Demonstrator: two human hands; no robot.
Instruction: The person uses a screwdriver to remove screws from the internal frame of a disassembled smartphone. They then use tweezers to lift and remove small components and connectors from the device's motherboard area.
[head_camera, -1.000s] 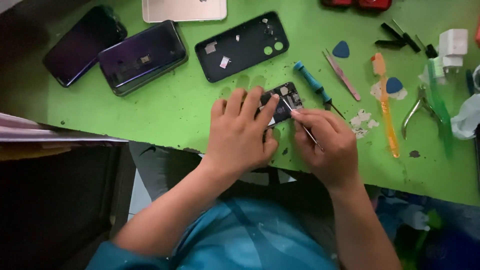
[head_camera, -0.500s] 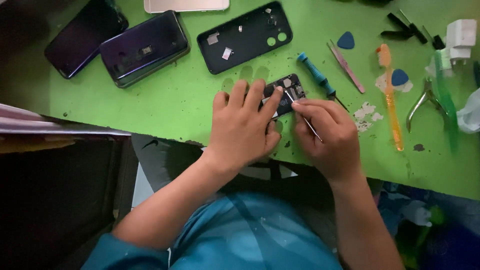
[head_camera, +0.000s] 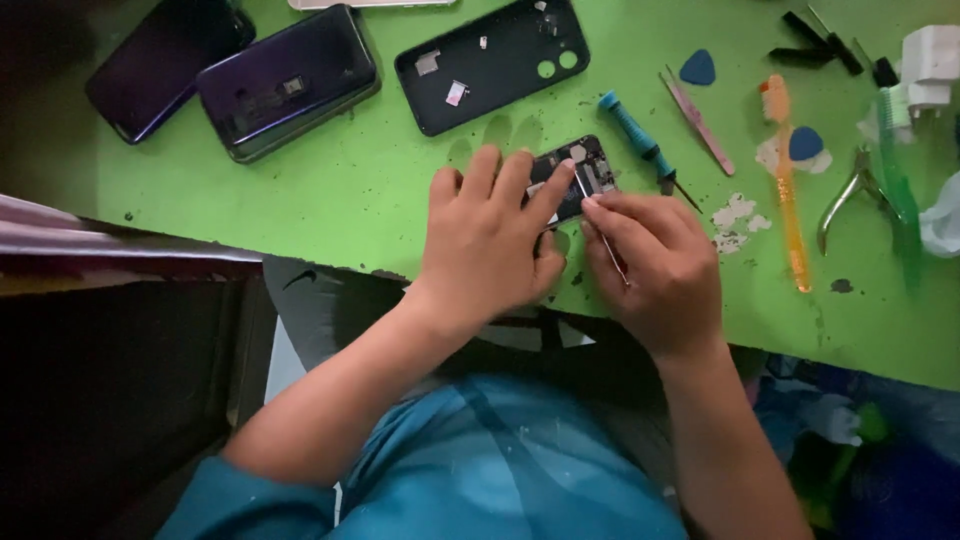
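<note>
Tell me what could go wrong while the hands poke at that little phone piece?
The right hand works a thin metal tool right beside the left hand fingertips, so a slip might jab them. The small circuit part is only pressed down by fingers, so it could skid. The blue screwdriver lies close and might get knocked.

Screens: dark phone (head_camera: 160, 75), glass blank, at the green bench's (head_camera: 330, 200) far left corner; beside it a purple-black phone (head_camera: 290, 80), face up, rounded rectangle. No packages, labels or signs visible.
</note>
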